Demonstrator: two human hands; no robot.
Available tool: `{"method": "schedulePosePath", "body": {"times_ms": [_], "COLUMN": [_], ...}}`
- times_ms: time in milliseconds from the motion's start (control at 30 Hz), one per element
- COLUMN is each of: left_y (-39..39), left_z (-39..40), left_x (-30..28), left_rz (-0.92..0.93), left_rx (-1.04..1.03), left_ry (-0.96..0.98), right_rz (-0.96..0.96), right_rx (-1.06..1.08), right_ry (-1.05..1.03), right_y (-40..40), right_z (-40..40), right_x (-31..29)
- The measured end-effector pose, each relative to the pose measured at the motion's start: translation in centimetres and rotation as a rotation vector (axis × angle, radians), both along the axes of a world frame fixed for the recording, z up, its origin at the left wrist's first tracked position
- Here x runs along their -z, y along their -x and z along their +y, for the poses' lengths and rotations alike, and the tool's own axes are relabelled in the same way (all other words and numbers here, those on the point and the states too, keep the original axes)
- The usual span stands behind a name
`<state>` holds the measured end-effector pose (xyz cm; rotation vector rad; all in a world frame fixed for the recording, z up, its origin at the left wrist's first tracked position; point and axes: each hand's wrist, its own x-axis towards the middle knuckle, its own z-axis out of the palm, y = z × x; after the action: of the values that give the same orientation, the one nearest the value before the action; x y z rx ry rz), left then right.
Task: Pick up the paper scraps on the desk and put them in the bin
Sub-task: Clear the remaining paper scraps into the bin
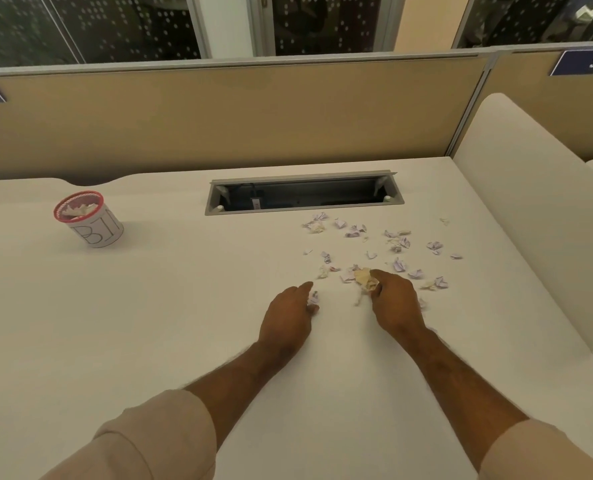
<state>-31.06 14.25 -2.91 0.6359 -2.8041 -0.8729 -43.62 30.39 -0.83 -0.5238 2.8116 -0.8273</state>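
My right hand (394, 299) has its fingers (378, 276) curled round a small wad of paper scraps (365, 279), clamped on them at the near edge of the scatter, because gathering several at once saves trips to the bin (89, 220). My left hand (290, 317) lies low on the table (149, 306) just beside it, its fingers (305, 287) bent inward and pinching one small pale scrap (313, 298) against the surface; I judge it is working as a second collector, taking the pieces nearest to it.

The loose scraps (385, 242) lie spread on the right half of the table, between my hands and the open cable slot (303, 195) at the back. A few sit close to that slot's front lip, so I should draw those toward me, not push them away, or they may drop in.

The bin stands well apart on the far left, upright, with paper already showing inside its red rim. The stretch of table between my hands and the bin is bare, so carrying a handful across looks easy. On the right a padded side panel (530, 202) rises near the outermost scraps and limits my reach there
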Motion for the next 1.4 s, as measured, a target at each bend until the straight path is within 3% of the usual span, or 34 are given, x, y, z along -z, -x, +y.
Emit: {"method": "schedulePosePath", "body": {"times_ms": [333,667,1100,1400], "left_y": [1.8,-2.1,-9.4,-11.5], "left_z": [-0.3,-3.7,-17.7,-30.4], "left_x": [0.1,-1.5,-6.4,-9.8], "left_rz": [-0.071,-0.002,0.122,0.226], "left_rx": [-0.034,-0.222,-0.395,-0.511], "left_ry": [-0.037,-0.169,-0.234,-0.161], "right_rz": [0.161,-0.094,-0.313,-0.393], "right_rx": [-0.001,-0.024,-0.061,-0.099], "right_ry": [0.233,0.407,0.574,0.65], "right_y": [-3.9,-7.3,-12.7,-15.1], "right_z": [-0.5,-6.0,-19.7,-29.4], "right_x": [0.7,0.0,-3.3,-5.6]}}
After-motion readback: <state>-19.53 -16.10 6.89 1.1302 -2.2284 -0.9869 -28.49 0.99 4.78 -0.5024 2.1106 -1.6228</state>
